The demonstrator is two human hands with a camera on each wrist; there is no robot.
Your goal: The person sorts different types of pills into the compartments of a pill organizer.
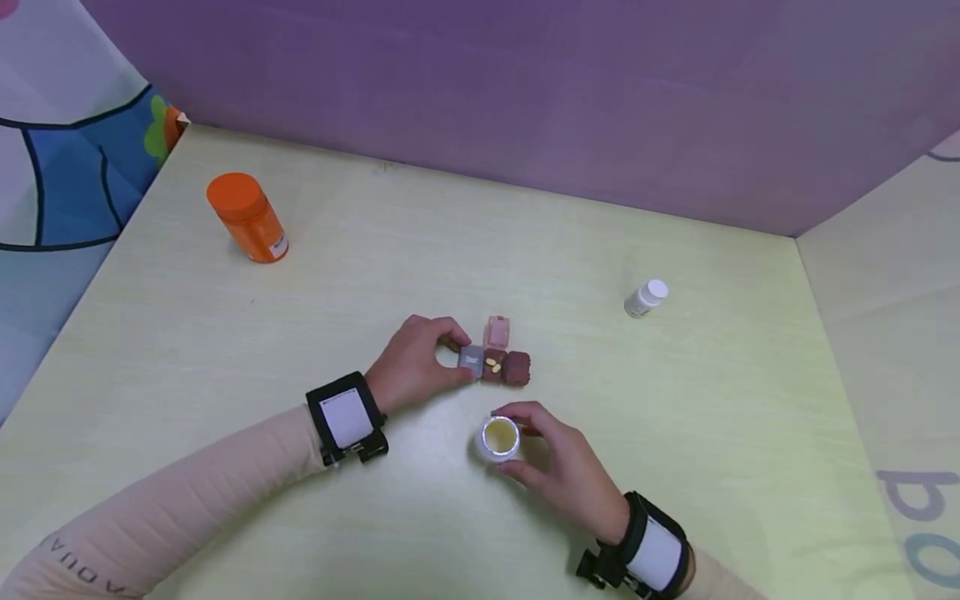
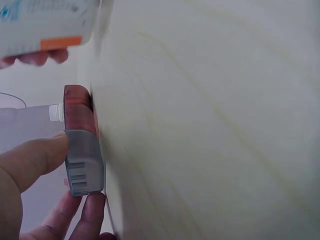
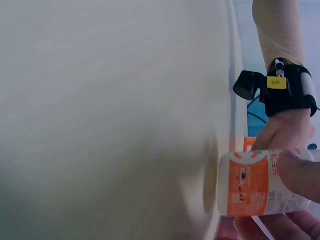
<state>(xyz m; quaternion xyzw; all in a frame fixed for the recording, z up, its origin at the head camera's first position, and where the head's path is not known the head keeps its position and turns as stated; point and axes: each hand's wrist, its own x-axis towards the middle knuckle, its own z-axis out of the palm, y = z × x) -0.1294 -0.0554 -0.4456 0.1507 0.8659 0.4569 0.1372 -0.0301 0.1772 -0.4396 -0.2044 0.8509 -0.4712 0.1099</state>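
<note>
My left hand [image 1: 420, 362] pinches the grey compartment [image 1: 471, 360] of a small pill organizer, thumb on one side and fingers on the other. Joined to it is a brown compartment [image 1: 488, 376] with a few pale yellow pills [image 1: 493, 365] showing in it. A dark red compartment [image 1: 517, 368] and a pink one [image 1: 497, 331] adjoin that. My right hand [image 1: 562, 462] grips a white pill bottle [image 3: 250, 185] with an orange label, thumb and fingers on opposite sides. The bottle's mouth is uncapped, with a silvery rim and a yellowish inside.
An orange bottle [image 1: 251, 221] with an orange lid stands at the table's back left. A small white bottle [image 1: 645, 298] with a white cap stands to the right of the organizer. Behind the pale table [image 1: 360, 217] rises a purple panel [image 1: 480, 100].
</note>
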